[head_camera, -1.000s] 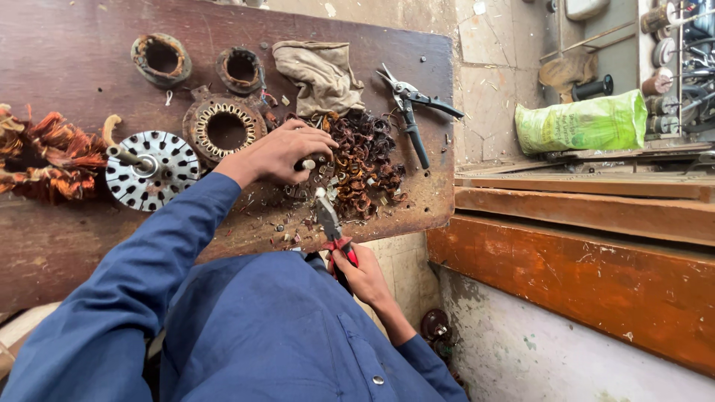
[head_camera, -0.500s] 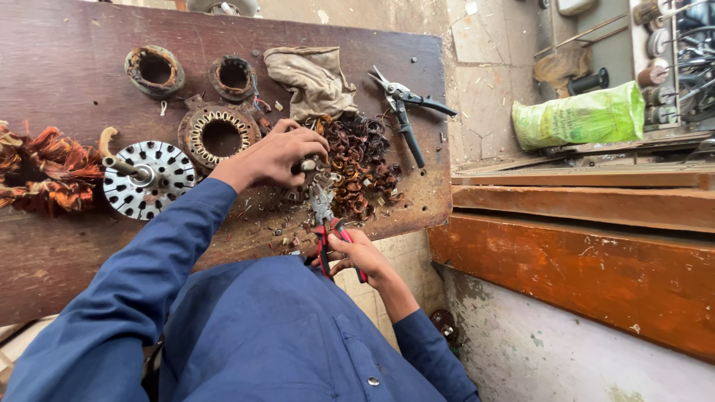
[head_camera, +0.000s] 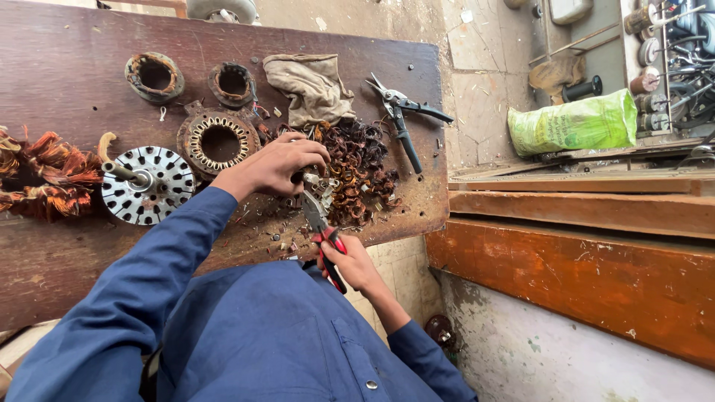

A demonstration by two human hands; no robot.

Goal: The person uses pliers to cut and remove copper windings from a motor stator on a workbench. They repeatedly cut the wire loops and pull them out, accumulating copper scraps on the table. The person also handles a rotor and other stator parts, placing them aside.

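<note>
Two hands work close together at the near edge of the worktop (head_camera: 67,275). The right hand (head_camera: 350,260) has its fingers wrapped shut round the red handles of pliers (head_camera: 322,227), whose nose bites into a small metal part (head_camera: 316,181). The left hand (head_camera: 279,165) pinches that part from above. Just beyond the fingers lies a heap of stripped dark copper wire (head_camera: 357,171), so much looks done. Farther off, three wound cores (head_camera: 218,141) and snips (head_camera: 402,119) wait.
</note>
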